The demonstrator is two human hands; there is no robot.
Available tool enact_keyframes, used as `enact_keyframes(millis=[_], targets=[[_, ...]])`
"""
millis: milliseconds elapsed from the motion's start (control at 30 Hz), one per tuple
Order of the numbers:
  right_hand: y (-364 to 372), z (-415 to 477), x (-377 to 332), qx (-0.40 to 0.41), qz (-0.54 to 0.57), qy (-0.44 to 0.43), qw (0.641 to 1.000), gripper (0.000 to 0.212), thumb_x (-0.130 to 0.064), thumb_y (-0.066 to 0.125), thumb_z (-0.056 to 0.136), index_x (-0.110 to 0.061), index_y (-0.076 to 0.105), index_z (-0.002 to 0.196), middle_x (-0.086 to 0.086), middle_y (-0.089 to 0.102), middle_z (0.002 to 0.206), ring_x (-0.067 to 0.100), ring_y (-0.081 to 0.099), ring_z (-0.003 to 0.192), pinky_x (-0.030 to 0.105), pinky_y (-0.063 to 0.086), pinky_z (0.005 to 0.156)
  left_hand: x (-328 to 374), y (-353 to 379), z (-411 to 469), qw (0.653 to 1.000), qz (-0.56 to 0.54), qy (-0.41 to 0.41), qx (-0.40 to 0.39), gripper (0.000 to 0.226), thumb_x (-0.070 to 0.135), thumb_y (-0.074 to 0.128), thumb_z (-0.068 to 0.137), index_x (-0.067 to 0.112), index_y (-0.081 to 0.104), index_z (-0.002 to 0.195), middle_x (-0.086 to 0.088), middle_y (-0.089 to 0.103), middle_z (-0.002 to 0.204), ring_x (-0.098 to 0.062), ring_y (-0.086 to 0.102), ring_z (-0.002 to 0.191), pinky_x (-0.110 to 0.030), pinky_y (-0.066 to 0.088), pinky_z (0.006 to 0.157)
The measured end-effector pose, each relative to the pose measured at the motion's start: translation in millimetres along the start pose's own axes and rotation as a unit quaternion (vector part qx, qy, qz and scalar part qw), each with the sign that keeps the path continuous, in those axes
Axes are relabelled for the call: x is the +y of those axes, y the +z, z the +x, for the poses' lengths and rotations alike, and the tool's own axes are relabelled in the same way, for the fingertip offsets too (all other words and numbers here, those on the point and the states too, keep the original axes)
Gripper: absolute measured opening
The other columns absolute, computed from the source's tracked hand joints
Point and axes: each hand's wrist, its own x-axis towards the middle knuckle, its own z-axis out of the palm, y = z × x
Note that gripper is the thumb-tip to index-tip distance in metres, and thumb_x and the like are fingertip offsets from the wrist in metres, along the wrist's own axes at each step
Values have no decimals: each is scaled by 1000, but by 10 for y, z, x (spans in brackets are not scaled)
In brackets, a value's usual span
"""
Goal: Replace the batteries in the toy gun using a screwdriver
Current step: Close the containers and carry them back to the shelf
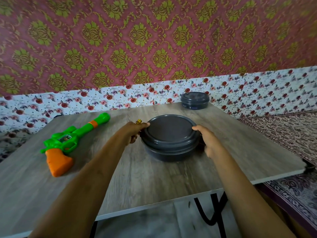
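Both hands close on the big round container (169, 156) at the middle of the table (154, 182), one on each side, the way one holds a box to pull its cover off. The left hand (137, 130) has its thumb hooked over the edge of the lid (169, 130) and its fingers curled under the rim. The right hand (208, 141) mirrors it, thumb on the rim and fingers tucked down the side, so each grip is closed on the container and holds nothing else that I can make out. My guess is that the tool or the fresh batteries are kept inside, which would explain reaching for it first.

The toy gun (68, 140) lies flat and untouched, well to the left of the container, barrel pointing away from the person.

The container is dark grey plastic with a dull sheen, low and wide. Its lid is a flat disc with a raised stepped edge that overhangs the bowl. The gun is glossy moulded plastic, bright green with an orange handle and an orange band on the barrel. The table has a pale wood-grain finish.

Beyond the container, at the far edge, stands a smaller grey tub (195, 101) of the same make. A small gold thing (139, 121) beside the left fingers is too blurred to name.
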Motion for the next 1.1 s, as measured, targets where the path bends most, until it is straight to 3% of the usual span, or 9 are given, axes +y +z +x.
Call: enact_keyframes(millis=[167, 367, 600, 667, 733, 800, 900, 1000, 1100], targets=[[2, 70, 125, 26, 8, -39, 999, 30, -30, 65, 81, -12, 59, 103, 1, 56, 110, 18, 49, 105, 33, 38, 93, -51, 11, 72, 996, -70, -47, -6, 32, 38, 71, 81, 12, 53, 74, 0, 47, 66, -5, 27, 50, -10, 27, 35], [4, 114, 90, 32, -14, -70, 997, 10, -20, 62, 84, -10, 60, 85, 5, 61, 97, 21, 54, 94, 30, 39, 80, -36, 84, 121, 993, -105, -51, 18, 31, 28, 70, 83, 14, 49, 65, 2, 42, 60, -5, 27, 48, -8, 25, 31], [8, 132, 139, 40, -69, -121, 989, 26, -22, 58, 87, -13, 51, 63, 2, 56, 69, 21, 53, 79, 30, 41, 69, -54, 118, 55, 993, -102, -28, 47, 29, 28, 72, 81, 11, 50, 72, -1, 42, 62, -8, 28, 49, -15, 25, 34], [2, 67, 136, 23, -62, -128, 989, 23, -25, 57, 88, -14, 57, 68, 1, 60, 74, 20, 55, 81, 28, 42, 64, -73, 147, -13, 995, -74, 0, 61, 32, 34, 70, 83, 10, 49, 76, -3, 40, 62, -10, 29, 48, -19, 25, 38], [-6, 10, 103, 10, -74, -111, 991, 19, -29, 55, 90, -12, 62, 91, 3, 61, 93, 20, 54, 92, 28, 40, 74, -63, 163, -99, 996, -46, 23, 66, 36, 40, 66, 85, 11, 47, 75, -3, 36, 59, -11, 28, 47, -18, 23, 37], [-26, -15, 68, -3, -87, -75, 993, 40, -35, 52, 91, -9, 55, 121, 4, 55, 114, 24, 50, 109, 31, 37, 84, -44, 126, -184, 999, -14, 18, 48, 43, 50, 61, 85, 9, 49, 84, -4, 37, 62, -11, 28, 49, -20, 24, 42], [-79, -61, 67, -36, -80, -37, 995, 73, -54, 55, 84, -11, 37, 140, 5, 42, 143, 26, 38, 132, 38, 35, 101, -76, 9, -271, 999, 41, 4, 3, 62, 64, 55, 81, 4, 55, 98, -7, 50, 81, -11, 28, 53, -23, 26, 48], [-95, -131, 174, -74, -73, -41, 994, 103, -68, 66, 62, -15, 32, 143, 4, 38, 147, 24, 37, 134, 40, 33, 106, -212, 0, -397, 995, 85, 30, -38, 65, 67, 51, 81, 6, 58, 104, -6, 53, 81, -11, 28, 53, -23, 26, 49], [-55, -140, 236, -72, -62, -71, 993, 79, -55, 70, 69, -15, 47, 132, 3, 53, 134, 20, 49, 120, 32, 40, 97, -300, 26, -423, 995, 75, 46, -51, 61, 65, 50, 83, 8, 58, 105, -7, 56, 87, -10, 29, 53, -21, 27, 49]])
